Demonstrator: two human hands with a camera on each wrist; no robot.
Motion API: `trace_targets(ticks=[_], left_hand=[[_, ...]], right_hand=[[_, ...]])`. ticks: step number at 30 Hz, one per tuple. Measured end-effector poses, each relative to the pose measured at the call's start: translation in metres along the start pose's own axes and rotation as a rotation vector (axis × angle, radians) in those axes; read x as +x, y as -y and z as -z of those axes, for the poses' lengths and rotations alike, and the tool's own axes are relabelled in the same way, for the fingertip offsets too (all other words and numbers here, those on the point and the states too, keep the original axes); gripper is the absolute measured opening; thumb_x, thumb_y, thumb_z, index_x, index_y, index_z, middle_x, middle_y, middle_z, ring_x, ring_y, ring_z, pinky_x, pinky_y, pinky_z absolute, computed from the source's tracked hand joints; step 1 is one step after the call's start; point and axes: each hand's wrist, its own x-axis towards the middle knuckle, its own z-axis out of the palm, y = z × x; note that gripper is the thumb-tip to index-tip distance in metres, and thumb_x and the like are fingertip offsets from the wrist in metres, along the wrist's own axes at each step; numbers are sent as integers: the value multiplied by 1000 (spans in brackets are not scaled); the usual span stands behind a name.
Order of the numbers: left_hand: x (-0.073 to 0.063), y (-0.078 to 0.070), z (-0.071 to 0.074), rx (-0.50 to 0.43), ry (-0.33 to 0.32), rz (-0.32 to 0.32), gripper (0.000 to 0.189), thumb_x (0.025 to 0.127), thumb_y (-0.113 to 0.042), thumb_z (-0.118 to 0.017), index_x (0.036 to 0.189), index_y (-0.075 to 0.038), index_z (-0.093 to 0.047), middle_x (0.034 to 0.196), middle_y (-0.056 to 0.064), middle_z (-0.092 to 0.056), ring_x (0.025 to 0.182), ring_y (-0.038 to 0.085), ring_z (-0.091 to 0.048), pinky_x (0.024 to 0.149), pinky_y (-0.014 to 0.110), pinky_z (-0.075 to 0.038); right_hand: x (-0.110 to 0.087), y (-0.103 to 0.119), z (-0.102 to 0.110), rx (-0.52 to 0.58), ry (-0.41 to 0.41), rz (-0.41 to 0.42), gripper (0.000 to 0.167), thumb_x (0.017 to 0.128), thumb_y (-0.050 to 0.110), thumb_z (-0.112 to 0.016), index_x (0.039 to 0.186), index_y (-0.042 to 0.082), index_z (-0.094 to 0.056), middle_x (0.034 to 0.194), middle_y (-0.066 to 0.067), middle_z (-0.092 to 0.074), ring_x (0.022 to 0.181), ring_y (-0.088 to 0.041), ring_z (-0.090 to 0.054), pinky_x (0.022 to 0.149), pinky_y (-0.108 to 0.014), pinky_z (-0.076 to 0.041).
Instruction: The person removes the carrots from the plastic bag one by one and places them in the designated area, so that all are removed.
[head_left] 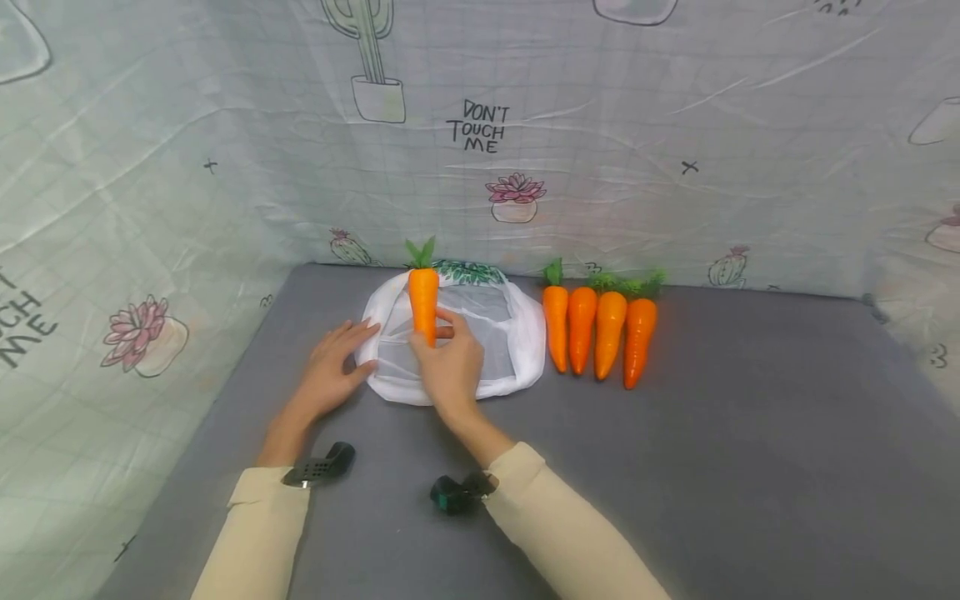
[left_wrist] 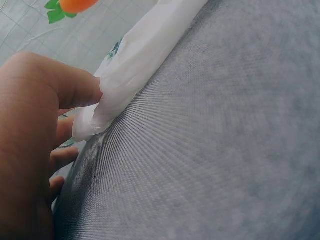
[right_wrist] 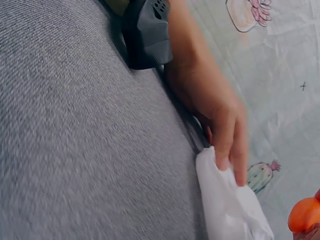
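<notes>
An orange carrot (head_left: 423, 296) with green leaves on top is pinched near its lower tip by my right hand (head_left: 456, 367). It stands upright over a white bag (head_left: 529, 333) whose opening is spread wide and whose rim is rolled outward. Spread fingers of my left hand (head_left: 330, 371) touch the left rim of that bag. The left wrist view has the thumb against the white edge (left_wrist: 135, 65); part of the carrot (left_wrist: 77, 4) shows at the top. In the right wrist view, the left hand (right_wrist: 212, 100) rests on the rim, and the carrot (right_wrist: 302, 215) enters at lower right.
Several more carrots (head_left: 609, 333) lie side by side just right of the bag, leaves toward the back. Grey cloth (head_left: 750, 458) covers the table. A curtain (head_left: 600, 125) printed with cacti hangs behind and at the sides. Dark cameras (head_left: 322, 467) are strapped to both wrists.
</notes>
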Motion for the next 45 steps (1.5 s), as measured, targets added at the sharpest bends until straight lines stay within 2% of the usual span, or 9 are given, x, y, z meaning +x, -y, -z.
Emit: trace_targets(ticks=[6, 19, 27, 34, 37, 45], left_hand=[[0, 0, 1, -1, -4, -2, 54, 91, -23, -62, 139, -5, -48, 144, 21, -41, 136, 46, -26, 111, 58, -13], [0, 1, -1, -16, -33, -46, 52, 89, -17, -64, 137, -2, -50, 142, 21, -44, 134, 46, -29, 111, 58, -14], [0, 1, -2, -26, -37, -44, 51, 90, -17, -64, 137, -2, -50, 142, 21, -44, 134, 47, -29, 110, 58, -15], [-1, 2, -3, -22, -40, -42, 52, 89, -17, -64, 137, -2, -49, 142, 22, -44, 133, 48, -28, 110, 59, -14], [0, 2, -3, -17, -41, -41, 53, 89, -17, -64, 137, -2, -49, 142, 22, -44, 133, 49, -29, 110, 60, -15], [1, 3, -3, -21, -25, -21, 53, 89, -18, -64, 138, -3, -49, 143, 22, -43, 134, 48, -27, 110, 60, -14]], right_hand=[[6, 1, 13, 14, -31, 12, 38, 77, 20, -71, 115, 12, -65, 80, -1, -65, 57, -14, -56, 52, -27, -46], [18, 1, 51, 26, -85, 28, 36, 78, 23, -67, 113, 16, -67, 80, 0, -66, 59, -15, -57, 52, -30, -47], [23, -8, 68, 5, -120, 24, 35, 79, 22, -66, 113, 15, -67, 81, -2, -66, 60, -16, -57, 53, -30, -48], [26, -16, 84, 32, -113, 2, 36, 80, 19, -65, 116, 13, -65, 84, -5, -66, 57, -18, -60, 50, -28, -51], [28, -21, 93, 6, -131, -7, 36, 80, 20, -64, 116, 14, -65, 84, -5, -66, 59, -18, -59, 51, -29, -51], [34, -35, 116, -48, -193, -18, 36, 79, 20, -65, 113, 10, -65, 88, -7, -67, 78, -21, -60, 62, -32, -50]])
